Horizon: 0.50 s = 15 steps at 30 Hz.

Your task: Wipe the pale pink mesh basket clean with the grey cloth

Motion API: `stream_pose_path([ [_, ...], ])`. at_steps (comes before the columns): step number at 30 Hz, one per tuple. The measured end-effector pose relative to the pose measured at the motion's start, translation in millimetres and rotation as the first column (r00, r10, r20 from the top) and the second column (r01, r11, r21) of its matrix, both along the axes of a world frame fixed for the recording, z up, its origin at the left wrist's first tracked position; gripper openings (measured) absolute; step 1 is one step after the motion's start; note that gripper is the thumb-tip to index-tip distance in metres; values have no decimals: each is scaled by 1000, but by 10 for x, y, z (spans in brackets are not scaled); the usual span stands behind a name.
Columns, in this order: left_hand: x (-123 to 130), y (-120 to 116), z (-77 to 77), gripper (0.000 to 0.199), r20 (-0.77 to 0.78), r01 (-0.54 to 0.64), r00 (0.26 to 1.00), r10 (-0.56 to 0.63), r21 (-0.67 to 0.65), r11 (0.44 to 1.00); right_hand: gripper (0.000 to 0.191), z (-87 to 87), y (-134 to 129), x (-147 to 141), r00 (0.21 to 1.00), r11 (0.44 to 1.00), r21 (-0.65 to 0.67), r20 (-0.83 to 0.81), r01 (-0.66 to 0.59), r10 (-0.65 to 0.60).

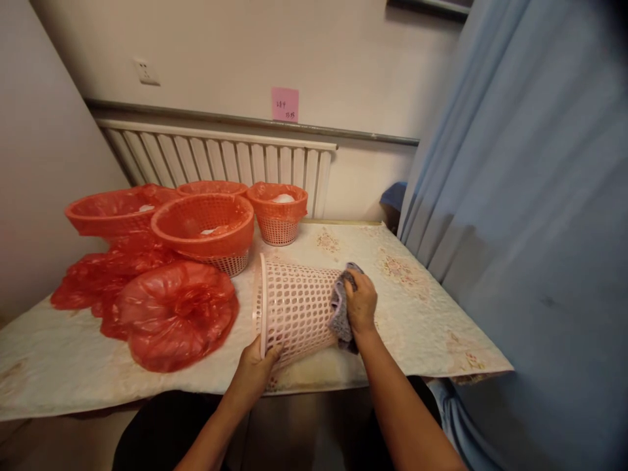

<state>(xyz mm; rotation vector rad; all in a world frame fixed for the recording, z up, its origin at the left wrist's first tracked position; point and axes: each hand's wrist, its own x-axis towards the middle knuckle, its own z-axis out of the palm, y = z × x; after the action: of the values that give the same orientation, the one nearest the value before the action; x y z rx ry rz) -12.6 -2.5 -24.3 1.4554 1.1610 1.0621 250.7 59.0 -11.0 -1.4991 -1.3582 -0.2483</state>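
A pale pink perforated plastic wastebasket is tipped on its side over the table, its mouth facing left and its base facing right. My left hand grips its rim at the lower left, thumb on the outer wall. A grey cloth is bunched in my right hand, which presses it against the basket's base end. The fingers of that hand are partly hidden by the cloth. Left of the basket lies a knotted red plastic bag, close to its rim but apart from it.
Several baskets lined with red bags stand at the back left, among them a front basket and a small one. A floral cloth covers the table. Behind are a radiator and wall; a blue curtain hangs at right.
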Motion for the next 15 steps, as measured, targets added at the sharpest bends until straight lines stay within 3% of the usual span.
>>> stream_pose_path([
  [4, -22, 29, -54, 46, -7, 11, 1000, -11, -11, 1000, 28, -151, -204, 142, 992, 992, 22, -40, 121, -120],
  [8, -54, 45, -62, 47, -16, 59, 998, -59, -16, 998, 27, -212, -430, -228, 992, 989, 79, -38, 125, -122],
  [12, -52, 13, -29, 44, 16, 95, 995, -95, -23, 995, 26, -155, -631, -836, 997, 989, 131, -28, -66, 70],
  [15, -44, -38, -57, 34, 54, 108, 993, -107, -26, 994, 29, -16, -720, -1234, 971, 959, 148, 32, -241, 239],
])
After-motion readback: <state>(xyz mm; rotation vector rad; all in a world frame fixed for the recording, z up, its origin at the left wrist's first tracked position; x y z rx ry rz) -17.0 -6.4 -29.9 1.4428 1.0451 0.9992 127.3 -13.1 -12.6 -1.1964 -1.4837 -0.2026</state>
